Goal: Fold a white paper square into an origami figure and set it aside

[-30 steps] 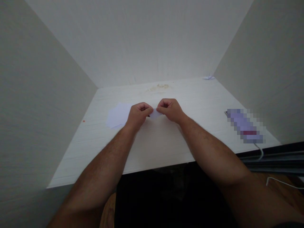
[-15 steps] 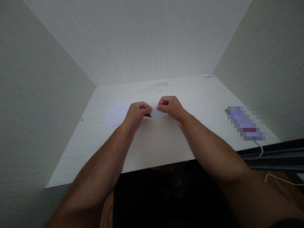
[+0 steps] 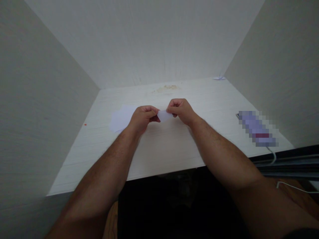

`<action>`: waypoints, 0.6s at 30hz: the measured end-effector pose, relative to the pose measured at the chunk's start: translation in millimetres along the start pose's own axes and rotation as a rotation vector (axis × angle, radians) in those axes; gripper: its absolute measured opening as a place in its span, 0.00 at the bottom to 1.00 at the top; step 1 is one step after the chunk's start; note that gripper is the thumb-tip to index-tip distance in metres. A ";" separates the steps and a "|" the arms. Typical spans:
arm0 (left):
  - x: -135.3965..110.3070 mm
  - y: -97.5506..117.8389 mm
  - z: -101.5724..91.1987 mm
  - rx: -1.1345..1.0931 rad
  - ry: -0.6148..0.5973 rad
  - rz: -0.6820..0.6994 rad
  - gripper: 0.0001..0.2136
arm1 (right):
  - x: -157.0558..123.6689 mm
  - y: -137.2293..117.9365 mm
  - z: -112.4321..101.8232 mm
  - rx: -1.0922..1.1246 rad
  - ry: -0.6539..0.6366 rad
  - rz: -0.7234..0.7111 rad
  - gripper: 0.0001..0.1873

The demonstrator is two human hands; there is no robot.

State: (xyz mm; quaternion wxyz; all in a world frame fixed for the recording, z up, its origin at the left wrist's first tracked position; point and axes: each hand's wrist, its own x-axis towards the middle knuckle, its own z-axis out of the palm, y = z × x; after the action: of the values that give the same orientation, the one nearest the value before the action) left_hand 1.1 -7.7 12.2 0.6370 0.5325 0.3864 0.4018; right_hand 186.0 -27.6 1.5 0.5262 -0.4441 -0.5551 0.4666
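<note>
While a small paper (image 3: 164, 116) is pinched in closed fingertips by left hand (image 3: 143, 117) and right hand (image 3: 181, 109), it is held above the middle of the bench (image 3: 169, 146) | white sheets (image 3: 119, 119) seen on its left | brownish marks (image 3: 169, 87) seen near its back | white scrap (image 3: 219, 78) at its far right corner

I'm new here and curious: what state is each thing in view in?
Left hand, pinching the small paper's left end
Right hand, pinching its right end
Small paper, held between both hands; folds unclear
Loose paper, lying flat
Corner paper, lying down; too small for detail
Pixelated object, lying down, details hidden
Cable, curving past the desk edge
Desk, stained near the back
</note>
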 end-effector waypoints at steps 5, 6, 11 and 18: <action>-1.6 -2.1 -4.2 0.047 -0.101 -0.025 0.08 | -2.1 -5.1 -1.6 -0.048 -0.057 0.029 0.07; -2.1 -2.8 -4.5 0.073 -0.112 -0.019 0.09 | -2.4 -5.5 -1.5 -0.065 -0.079 0.034 0.07; -2.4 -7.5 -4.0 0.238 -0.129 0.063 0.09 | -2.6 -2.6 1.9 -0.131 -0.168 0.015 0.07; 4.3 -12.4 -0.1 0.092 0.105 0.115 0.08 | -3.2 -5.2 5.9 -0.151 -0.106 0.028 0.10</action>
State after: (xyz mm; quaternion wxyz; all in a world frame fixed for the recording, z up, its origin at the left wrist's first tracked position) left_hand 3.9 -5.1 -0.4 0.5667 0.5606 0.4061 0.4468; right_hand 180.3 -32.0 6.0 0.4544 -0.4649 -0.6096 0.4536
